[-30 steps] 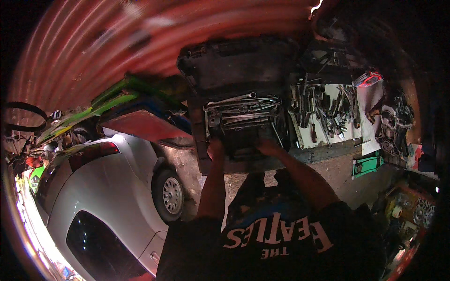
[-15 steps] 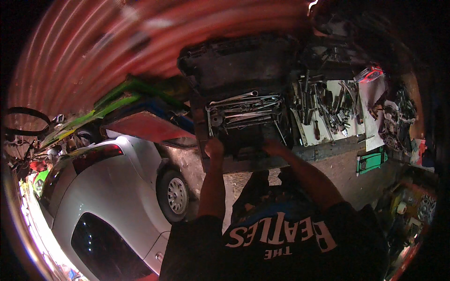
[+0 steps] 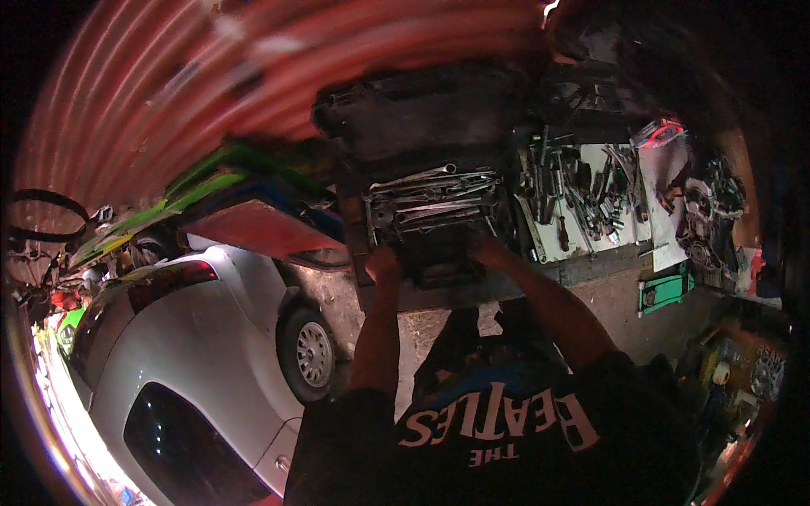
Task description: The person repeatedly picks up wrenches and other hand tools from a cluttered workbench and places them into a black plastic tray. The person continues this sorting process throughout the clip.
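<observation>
A dark tool case [image 3: 422, 118] lies on the bench in front of me with its lid raised at the back. Inside it, several long wrenches [image 3: 443, 202] rest in a rough stack, mostly crosswise. My left hand [image 3: 384, 264] is closed at the case's front left corner. Toward the front right, my right hand [image 3: 487, 251] has its fingers curled downward. Between both hands is a dark, blocky shape [image 3: 440, 253]; deep shadow hides whether it is a separate piece or part of the case, and what the fingers grip.
Right of the case, loose sockets and hand tools [image 3: 591, 194] cover a white sheet. Beyond are a red-and-black box [image 3: 660, 132] and metal machine parts [image 3: 709, 211]. A green frame [image 3: 666, 293] hangs by the bench front. A silver car [image 3: 211, 337] stands at left, below leaning panels [image 3: 261, 226].
The view has shifted slightly. My right hand has moved a little farther into the case, and the wrenches at its right end are more covered. My left hand stays at the corner.
</observation>
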Demonstrator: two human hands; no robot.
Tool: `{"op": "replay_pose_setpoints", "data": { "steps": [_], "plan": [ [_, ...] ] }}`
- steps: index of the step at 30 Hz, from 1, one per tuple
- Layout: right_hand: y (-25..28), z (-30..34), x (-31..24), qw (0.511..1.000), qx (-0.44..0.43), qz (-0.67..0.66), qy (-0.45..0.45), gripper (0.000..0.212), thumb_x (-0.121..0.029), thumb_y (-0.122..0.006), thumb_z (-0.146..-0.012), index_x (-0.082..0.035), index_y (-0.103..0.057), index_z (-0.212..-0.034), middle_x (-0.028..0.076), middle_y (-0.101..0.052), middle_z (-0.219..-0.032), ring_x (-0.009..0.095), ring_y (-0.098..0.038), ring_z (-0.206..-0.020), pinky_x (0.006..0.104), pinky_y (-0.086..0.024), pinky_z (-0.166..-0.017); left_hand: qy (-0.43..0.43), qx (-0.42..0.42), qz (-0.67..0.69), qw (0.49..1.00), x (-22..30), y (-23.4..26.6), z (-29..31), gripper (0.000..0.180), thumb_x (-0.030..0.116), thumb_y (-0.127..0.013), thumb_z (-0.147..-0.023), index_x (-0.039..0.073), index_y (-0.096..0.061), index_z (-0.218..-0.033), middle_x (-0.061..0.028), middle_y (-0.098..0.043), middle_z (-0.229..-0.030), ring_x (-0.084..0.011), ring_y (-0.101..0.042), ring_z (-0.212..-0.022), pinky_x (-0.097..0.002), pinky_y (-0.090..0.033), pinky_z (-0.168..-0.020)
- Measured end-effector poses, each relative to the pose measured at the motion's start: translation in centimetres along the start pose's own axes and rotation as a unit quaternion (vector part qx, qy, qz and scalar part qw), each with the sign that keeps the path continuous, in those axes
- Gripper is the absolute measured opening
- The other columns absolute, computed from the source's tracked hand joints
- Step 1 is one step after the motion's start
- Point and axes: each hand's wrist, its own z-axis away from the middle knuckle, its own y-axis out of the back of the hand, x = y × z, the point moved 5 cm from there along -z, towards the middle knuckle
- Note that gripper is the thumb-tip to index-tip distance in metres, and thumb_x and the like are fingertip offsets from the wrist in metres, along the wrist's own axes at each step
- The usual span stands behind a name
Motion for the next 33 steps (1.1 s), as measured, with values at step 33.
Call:
{"op": "replay_pose_setpoints", "data": {
  "steps": [33],
  "plan": [
    [-4.7,5.6,3.9,0.967,0.069,-0.206,-0.131,0.029,-0.028,-0.051,-0.085,-0.005,-0.067,-0.095,0.019,-0.065,-0.092,0.036,-0.063,-0.089,0.0477,-0.050,-0.079,-0.226,-0.130,0.057,0.964,12.2,-4.3,4.7,0.030,0.030,-0.058,-0.080,0.008,-0.068,-0.097,-0.0219,-0.062,-0.100,-0.0384,-0.061,-0.096,-0.0487,-0.050,-0.082]
  ]
}}
